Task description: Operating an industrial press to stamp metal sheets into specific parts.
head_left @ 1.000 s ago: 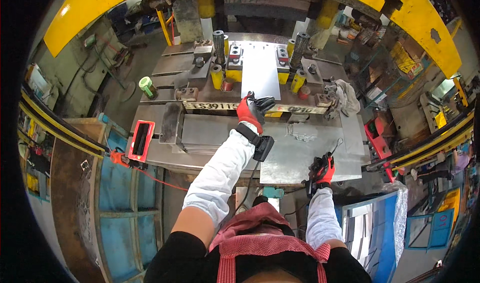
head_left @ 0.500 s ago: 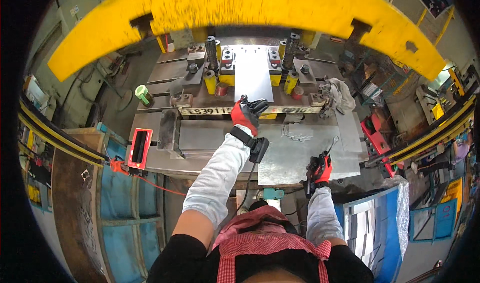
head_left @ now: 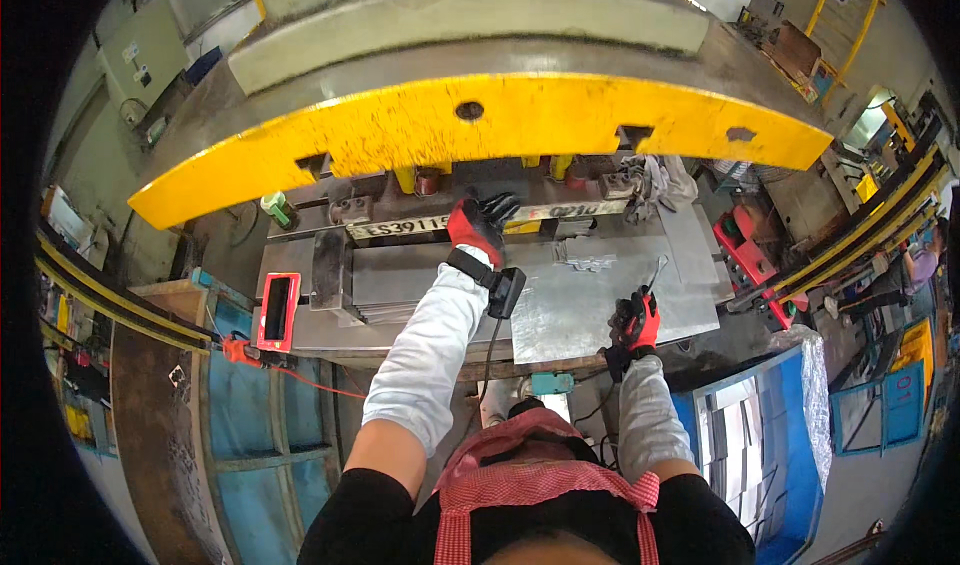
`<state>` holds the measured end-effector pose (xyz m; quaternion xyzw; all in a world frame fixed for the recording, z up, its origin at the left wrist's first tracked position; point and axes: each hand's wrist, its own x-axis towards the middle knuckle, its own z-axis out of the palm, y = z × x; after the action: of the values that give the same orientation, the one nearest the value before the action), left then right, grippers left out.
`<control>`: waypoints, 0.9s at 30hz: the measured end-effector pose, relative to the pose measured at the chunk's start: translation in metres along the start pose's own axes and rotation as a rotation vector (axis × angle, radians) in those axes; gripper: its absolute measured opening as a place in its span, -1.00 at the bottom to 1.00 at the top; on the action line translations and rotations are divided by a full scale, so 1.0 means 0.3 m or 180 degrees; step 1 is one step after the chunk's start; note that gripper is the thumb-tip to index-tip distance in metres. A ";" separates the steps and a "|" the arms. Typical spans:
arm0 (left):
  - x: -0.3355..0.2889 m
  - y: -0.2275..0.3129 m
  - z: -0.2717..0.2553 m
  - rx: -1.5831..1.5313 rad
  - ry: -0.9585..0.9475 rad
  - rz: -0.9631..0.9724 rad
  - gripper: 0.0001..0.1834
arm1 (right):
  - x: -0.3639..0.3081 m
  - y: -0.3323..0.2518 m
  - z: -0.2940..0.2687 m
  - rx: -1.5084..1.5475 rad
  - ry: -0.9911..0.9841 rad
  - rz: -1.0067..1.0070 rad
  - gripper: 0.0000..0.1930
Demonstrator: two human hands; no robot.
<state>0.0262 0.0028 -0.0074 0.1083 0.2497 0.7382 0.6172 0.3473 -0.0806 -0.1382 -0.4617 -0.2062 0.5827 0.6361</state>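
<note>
My left hand [head_left: 480, 227], in a red and black glove, is held at the front edge of the die base [head_left: 400, 227]. Its fingers stretch out to the right and hold nothing. My right hand [head_left: 637, 323], gloved alike, is closed around a slim metal hand tool [head_left: 657, 271], whose narrow end points away from me; its exact kind is unclear. Below that hand lies a flat metal sheet [head_left: 560, 315] on the bench. Small metal pieces [head_left: 585, 255] rest at the sheet's far side. A yellow press ram [head_left: 480, 115] now hides most of the die.
Stacked metal strips [head_left: 400, 280] lie left of my left hand, beside a steel block [head_left: 331, 270]. A red-framed box [head_left: 279, 310] stands at the bench's left end. Grey rags [head_left: 665, 180] hang at the right of the die. A blue bin [head_left: 790, 465] with metal pieces is at lower right.
The yellow ram has come down, covering the die posts and the bright metal blank. My left hand has drawn slightly left; my right hand keeps the tool, shifted slightly toward me.
</note>
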 end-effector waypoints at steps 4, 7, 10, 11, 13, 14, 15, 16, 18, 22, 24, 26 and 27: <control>-0.029 0.016 0.054 0.0041 0.0314 -0.0089 -0.50 | 0.037 0.014 -0.061 -0.0101 -0.0060 0.0158 -0.83; -0.020 0.000 0.032 -0.0014 0.0121 -0.0099 -0.49 | 0.072 0.025 -0.131 -0.0360 -0.0212 0.0276 -0.82; 0.022 -0.013 -0.009 -0.0214 -0.0090 -0.0321 -0.46 | 0.042 -0.019 -0.126 -0.0163 -0.1098 0.0191 -0.79; 0.019 0.021 -0.067 -0.0417 -0.0130 -0.0358 -0.48 | -0.064 -0.087 -0.032 -0.0495 -0.1541 0.0662 -0.78; 0.025 0.008 -0.040 -0.0286 -0.0169 -0.0221 -0.48 | -0.119 -0.098 -0.057 -0.0963 -0.1477 0.0260 -0.72; 0.022 0.001 -0.038 -0.0208 -0.0052 -0.0270 -0.48 | -0.133 -0.069 -0.094 -0.0130 -0.1405 0.0587 -0.62; 0.026 0.001 -0.023 -0.0126 0.0036 -0.0305 -0.47 | -0.143 -0.045 -0.134 0.0712 -0.1274 0.0869 -0.49; 0.024 0.006 -0.016 -0.0192 -0.0122 -0.0375 -0.45 | -0.159 0.015 -0.180 0.1343 -0.1482 0.0758 -0.46; 0.013 0.010 -0.010 -0.0099 0.0059 -0.0279 -0.47 | -0.245 0.011 -0.077 0.0589 -0.1073 0.0181 -0.54; -0.010 0.010 0.032 -0.0161 0.0226 -0.0467 -0.48 | -0.275 -0.235 0.224 -0.0515 -0.1270 0.0641 -0.80; -0.011 0.017 0.005 0.0006 0.0378 -0.0315 -0.47 | -0.223 -0.325 0.435 -0.1554 -0.1955 -0.0002 -0.44; -0.002 0.029 -0.039 -0.0130 0.0243 -0.0317 -0.47 | -0.137 -0.366 0.639 -0.1281 -0.2631 0.0042 -0.39; 0.000 0.032 -0.044 -0.0247 0.0096 -0.0370 -0.47 | -0.076 -0.374 0.728 -0.1241 -0.2844 -0.0186 -0.41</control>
<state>0.0119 -0.0015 -0.0138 0.0586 0.2360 0.7118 0.6589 0.2288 -0.0141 0.0674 -0.2710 -0.5773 0.6563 0.4032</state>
